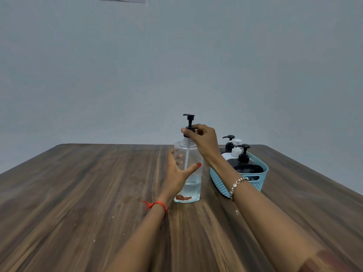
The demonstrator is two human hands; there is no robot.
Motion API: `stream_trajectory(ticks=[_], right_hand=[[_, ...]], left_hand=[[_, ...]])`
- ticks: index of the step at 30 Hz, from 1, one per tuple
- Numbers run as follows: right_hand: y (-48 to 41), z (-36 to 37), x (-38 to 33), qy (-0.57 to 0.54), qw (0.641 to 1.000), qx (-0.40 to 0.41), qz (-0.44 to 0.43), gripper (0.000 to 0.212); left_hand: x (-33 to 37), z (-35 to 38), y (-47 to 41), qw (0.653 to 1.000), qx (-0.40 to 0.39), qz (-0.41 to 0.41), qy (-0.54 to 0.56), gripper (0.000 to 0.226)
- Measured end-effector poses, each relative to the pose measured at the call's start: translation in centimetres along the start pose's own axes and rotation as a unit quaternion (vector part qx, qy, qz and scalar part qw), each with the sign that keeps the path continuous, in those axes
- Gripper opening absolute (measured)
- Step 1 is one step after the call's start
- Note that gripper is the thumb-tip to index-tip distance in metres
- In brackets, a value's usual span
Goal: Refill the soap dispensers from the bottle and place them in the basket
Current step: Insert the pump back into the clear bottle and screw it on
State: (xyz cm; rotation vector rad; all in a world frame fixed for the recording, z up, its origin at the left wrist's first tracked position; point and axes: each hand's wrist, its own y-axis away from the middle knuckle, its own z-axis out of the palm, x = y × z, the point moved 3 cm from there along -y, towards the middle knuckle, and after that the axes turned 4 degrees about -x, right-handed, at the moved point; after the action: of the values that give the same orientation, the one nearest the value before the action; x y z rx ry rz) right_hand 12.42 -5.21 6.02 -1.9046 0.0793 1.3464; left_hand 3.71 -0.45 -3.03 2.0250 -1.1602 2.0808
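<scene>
A tall clear bottle (193,154) with a little clear liquid at its bottom stands upright on the wooden table (88,193). My left hand (177,174) wraps around the bottle's body from the left. My right hand (204,139) pinches the collar of its black pump (189,119) at the neck. To the right, a light blue basket (217,178) holds three dispensers: a black one with a black pump (244,160), a white one with a white pump (235,147) and one behind with a black pump (229,142).
A plain grey wall rises behind the table's far edge. A few small drops and specks lie on the tabletop near my right forearm (237,212).
</scene>
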Motion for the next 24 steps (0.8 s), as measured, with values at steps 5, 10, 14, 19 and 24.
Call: stream_trajectory(ticks=[5, 10, 14, 19, 24], right_hand=[[0.15, -0.3, 0.66, -0.063, 0.997, 0.022, 0.025, 0.019], [0.47, -0.05, 0.36, -0.096, 0.995, 0.04, 0.006, 0.032], [0.3, 0.47, 0.14, -0.011, 0.999, 0.036, 0.012, 0.038], [0.36, 0.42, -0.02, -0.027, 0.998, 0.042, 0.03, 0.027], [0.28, 0.0, 0.09, -0.073, 0.996, 0.017, 0.045, 0.01]], left_hand=[[0.39, -0.03, 0.19, 1.0, 0.002, 0.008, 0.002, 0.076], [0.57, 0.03, 0.41, 1.0, -0.003, 0.004, 0.015, 0.073], [0.45, 0.03, 0.43, 1.0, 0.001, 0.007, 0.017, 0.077], [0.5, 0.01, 0.47, 1.0, -0.002, 0.003, 0.013, 0.079], [0.36, 0.09, 0.44, 1.0, 0.005, -0.001, 0.009, 0.08]])
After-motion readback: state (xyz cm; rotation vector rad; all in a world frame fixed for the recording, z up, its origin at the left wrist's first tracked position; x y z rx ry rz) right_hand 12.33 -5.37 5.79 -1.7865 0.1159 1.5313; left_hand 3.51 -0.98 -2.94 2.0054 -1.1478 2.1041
